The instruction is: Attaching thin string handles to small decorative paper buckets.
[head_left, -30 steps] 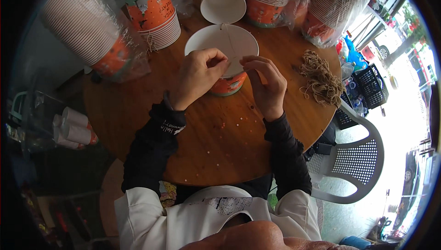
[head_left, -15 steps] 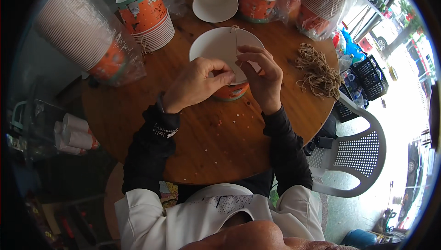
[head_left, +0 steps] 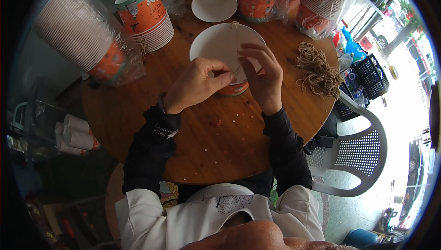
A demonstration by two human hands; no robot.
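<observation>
A white-lined paper bucket with an orange outside stands before me, its mouth tilted toward me. A thin beige string hangs from its far rim down across the opening to my fingers. My left hand is closed at the near rim, thumb and forefinger pinching the string's lower part; the exact tip is partly hidden. My right hand is over the right side of the opening, thumb and forefinger pinched at the string, the other fingers curled.
A tangled pile of beige strings lies on the round wooden table at right. Stacked paper buckets stand at far left, beside bagged stacks. Another white bucket lies behind. A grey plastic chair stands at right.
The bucket's far rim has shifted slightly up and its mouth shows a little more. Both hands stay almost in place, with small finger movements at the string.
</observation>
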